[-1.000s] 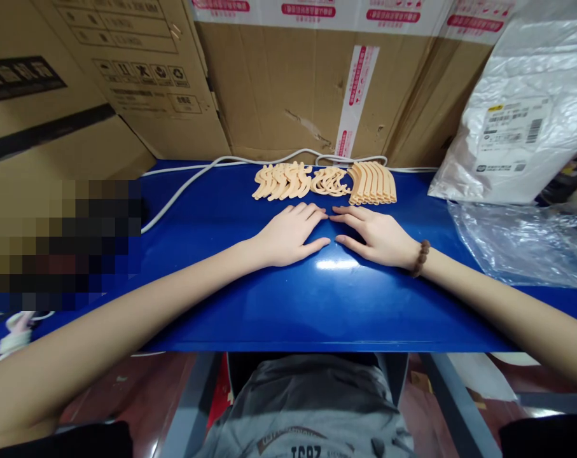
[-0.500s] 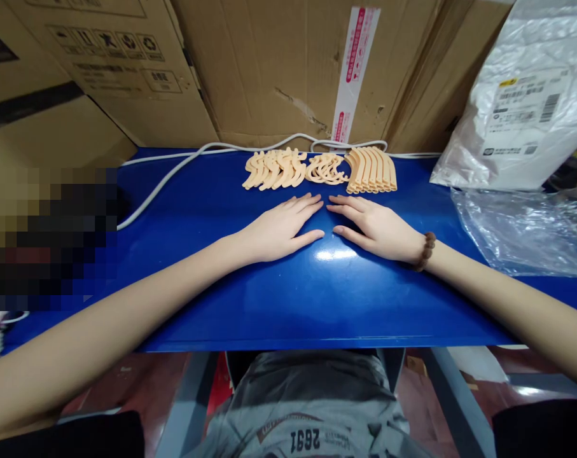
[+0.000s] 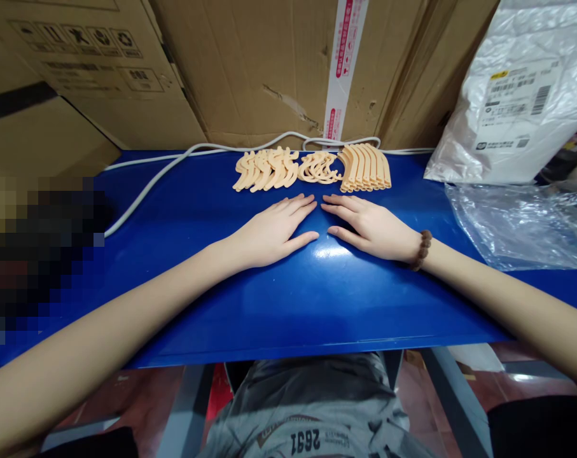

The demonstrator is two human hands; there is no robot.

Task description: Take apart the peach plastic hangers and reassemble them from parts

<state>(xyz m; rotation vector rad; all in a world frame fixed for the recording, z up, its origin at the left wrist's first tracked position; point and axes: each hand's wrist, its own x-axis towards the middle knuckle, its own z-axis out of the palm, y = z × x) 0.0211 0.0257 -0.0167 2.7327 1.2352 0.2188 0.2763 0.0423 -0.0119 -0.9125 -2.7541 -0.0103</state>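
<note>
My left hand (image 3: 277, 230) lies flat on the blue table (image 3: 250, 318), fingers stretched out and thumb apart, holding nothing. Facing it, my right hand (image 3: 369, 226) rests palm down with spread fingers and a brown bead bracelet (image 3: 422, 250) on the wrist. Just beyond the fingertips are three groups of cream-coloured parts. On the left is a row of wavy pieces (image 3: 266, 170). Thin curved, hook-like pieces (image 3: 319, 168) overlap in the middle. To the right, curved tube-like pieces (image 3: 366, 168) lie side by side. Neither hand touches these parts.
Cardboard boxes (image 3: 250, 70) stand along the back, with a white cable (image 3: 173, 159) in front of them. At the right are a white plastic mailing bag (image 3: 502, 121) and a clear plastic bag (image 3: 517, 229). A pixelated area covers the far left.
The view has shifted slightly, so the table and the parts appear a little further left. Both hands stay flat in the same places on the table.
</note>
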